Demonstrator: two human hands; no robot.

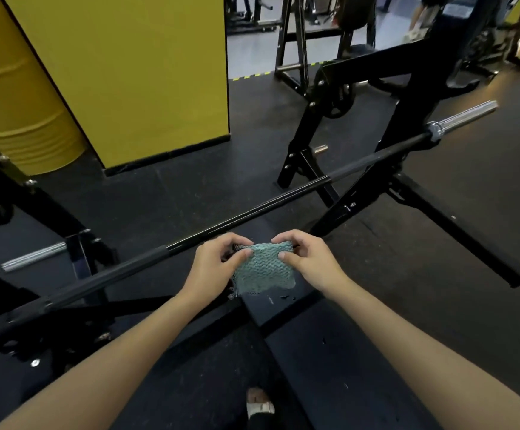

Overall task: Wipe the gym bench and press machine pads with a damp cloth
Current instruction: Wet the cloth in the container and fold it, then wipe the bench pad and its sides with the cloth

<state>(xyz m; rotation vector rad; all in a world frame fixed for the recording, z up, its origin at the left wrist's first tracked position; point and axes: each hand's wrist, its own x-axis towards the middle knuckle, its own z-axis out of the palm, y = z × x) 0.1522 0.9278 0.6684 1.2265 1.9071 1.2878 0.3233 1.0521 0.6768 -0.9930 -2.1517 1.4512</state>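
Note:
A teal textured cloth (263, 270) hangs spread between both hands above the black bench pad (330, 352). My left hand (213, 265) pinches its upper left corner with thumb and fingers. The upper right corner is pinched by my right hand (306, 259). The bench pad runs from under the cloth toward the lower right; small scuffs mark its surface near the cloth's lower edge.
A black barbell (283, 197) with chrome sleeves lies across the rack just beyond my hands. Black rack uprights (361, 144) stand at right, another frame (78, 252) at left. A yellow pillar (144, 72) and a yellow barrel (10, 97) stand behind. My foot (260, 401) shows below.

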